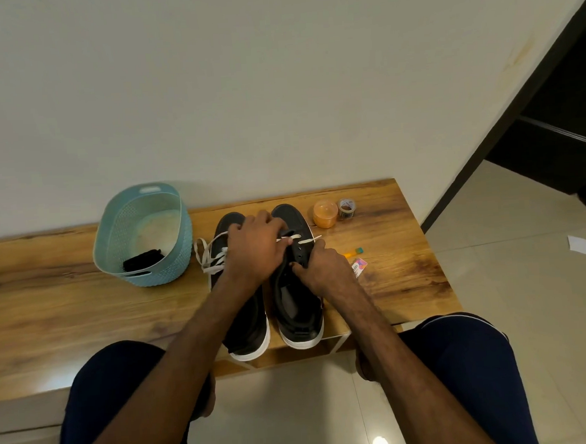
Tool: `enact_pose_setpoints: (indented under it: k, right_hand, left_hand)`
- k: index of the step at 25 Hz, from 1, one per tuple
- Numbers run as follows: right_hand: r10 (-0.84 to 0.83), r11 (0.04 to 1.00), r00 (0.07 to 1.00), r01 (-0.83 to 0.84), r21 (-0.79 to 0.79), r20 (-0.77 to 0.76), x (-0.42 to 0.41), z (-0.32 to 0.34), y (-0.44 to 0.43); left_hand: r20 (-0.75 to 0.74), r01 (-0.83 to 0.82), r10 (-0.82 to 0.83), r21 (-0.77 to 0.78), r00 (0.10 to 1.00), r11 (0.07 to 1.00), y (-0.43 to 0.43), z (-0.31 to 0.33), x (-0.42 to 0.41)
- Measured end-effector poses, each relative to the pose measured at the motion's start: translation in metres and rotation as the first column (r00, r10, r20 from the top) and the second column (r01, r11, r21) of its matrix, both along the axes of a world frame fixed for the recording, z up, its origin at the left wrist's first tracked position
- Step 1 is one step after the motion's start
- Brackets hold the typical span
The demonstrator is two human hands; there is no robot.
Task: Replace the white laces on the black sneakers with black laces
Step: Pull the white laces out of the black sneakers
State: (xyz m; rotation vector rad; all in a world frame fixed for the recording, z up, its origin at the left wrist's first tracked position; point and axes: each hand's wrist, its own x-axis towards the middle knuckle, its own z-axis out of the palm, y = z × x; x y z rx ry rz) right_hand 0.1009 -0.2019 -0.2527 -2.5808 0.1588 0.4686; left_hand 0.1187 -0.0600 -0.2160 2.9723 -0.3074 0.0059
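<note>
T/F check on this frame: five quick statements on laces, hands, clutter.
1. Black laces lie inside the blue basket. True.
2. Both sneakers are stripped of white laces. False: the left sneaker is laced with its white lace, and a white strand crosses the front eyelets of the right sneaker.
3. The right hand grips the right sneaker. True.
4. The orange jar sits inside the basket. False: it stands on the bench, right of the sneakers.
5. The left hand lies flat on the bench. False: it pinches the white strand.
</note>
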Motion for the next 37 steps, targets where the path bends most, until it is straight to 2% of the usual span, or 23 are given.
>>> enact_pose_setpoints:
  k: [2, 5, 10, 12, 15, 17, 19, 21, 23, 25, 27, 29, 31, 34, 36, 37]
  right_hand:
    - [0.012, 1.000, 1.000, -0.012, -0.006, 0.004, -0.001, 0.000, -0.001]
    - [0.023, 1.000, 1.000, -0.023, -0.018, -0.008, 0.000, 0.002, -0.003]
    - [0.045, 0.997, 0.999, -0.046, -0.062, -0.015, -0.001, 0.005, -0.004]
    - [0.046, 0.997, 0.999, -0.047, -0.060, -0.029, 0.000, 0.005, -0.005]
    - [0.043, 0.997, 0.998, -0.045, -0.055, -0.050, 0.001, 0.007, -0.006]
    - [0.043, 0.998, 0.999, -0.043, -0.038, 0.000, 0.000, 0.011, -0.005]
    - [0.073, 0.997, 0.985, -0.079, 0.028, 0.154, 0.004, 0.015, -0.003]
    - [0.154, 0.980, 0.947, -0.183, 0.078, 0.281, 0.016, 0.020, -0.001]
    - [0.255, 0.959, 0.927, -0.279, 0.049, 0.276, 0.026, 0.021, 0.003]
    - [0.307, 0.948, 0.921, -0.319, 0.011, 0.239, 0.030, 0.017, 0.006]
    - [0.326, 0.943, 0.917, -0.333, -0.007, 0.230, 0.030, 0.011, 0.009]
    - [0.289, 0.952, 0.930, -0.305, 0.036, 0.228, 0.032, 0.006, 0.010]
    - [0.196, 0.969, 0.956, -0.223, 0.108, 0.219, 0.035, 0.004, 0.009]
    - [-0.017, 0.967, 0.987, -0.024, 0.254, 0.157, 0.038, 0.004, 0.005]
    - [-0.136, 0.903, 0.990, 0.109, 0.415, 0.036, 0.038, 0.008, -0.001]
    - [-0.125, 0.903, 0.992, 0.105, 0.417, 0.021, 0.038, 0.012, -0.003]
  left_hand:
    - [-0.067, -0.011, 0.010, -0.011, 0.998, 1.000, -0.011, -0.011, 0.003]
    - [-0.088, -0.059, 0.057, -0.014, 0.994, 0.998, -0.003, -0.019, 0.009]
    - [-0.071, -0.011, 0.026, 0.206, 0.997, 0.979, -0.002, -0.021, 0.001]
    - [0.020, -0.118, 0.117, 0.247, 0.993, 0.962, 0.009, -0.007, 0.004]
    - [0.103, -0.354, 0.340, 0.187, 0.935, 0.917, 0.052, 0.020, 0.010]
    - [-0.015, -0.389, 0.390, 0.046, 0.921, 0.920, 0.074, 0.025, 0.004]
    - [-0.160, -0.349, 0.345, 0.004, 0.925, 0.937, 0.077, 0.025, -0.008]
    - [-0.219, -0.266, 0.246, -0.065, 0.944, 0.962, 0.070, 0.022, -0.019]
    - [-0.233, -0.143, 0.111, -0.125, 0.966, 0.982, 0.059, 0.019, -0.023]
    - [-0.270, -0.031, -0.001, -0.114, 0.963, 0.993, 0.045, 0.015, -0.023]
    - [-0.337, 0.016, -0.046, -0.089, 0.941, 0.996, 0.035, 0.009, -0.022]
    - [-0.368, 0.019, -0.044, -0.071, 0.929, 0.997, 0.028, 0.001, -0.021]
    - [-0.348, -0.044, 0.025, -0.048, 0.937, 0.998, 0.023, -0.007, -0.025]
    - [-0.158, -0.129, 0.142, 0.092, 0.977, 0.987, 0.010, -0.018, -0.040]
    - [-0.026, -0.103, 0.108, 0.157, 0.994, 0.982, 0.000, -0.026, -0.056]
    - [-0.003, -0.077, 0.078, 0.160, 0.997, 0.984, -0.004, -0.030, -0.064]
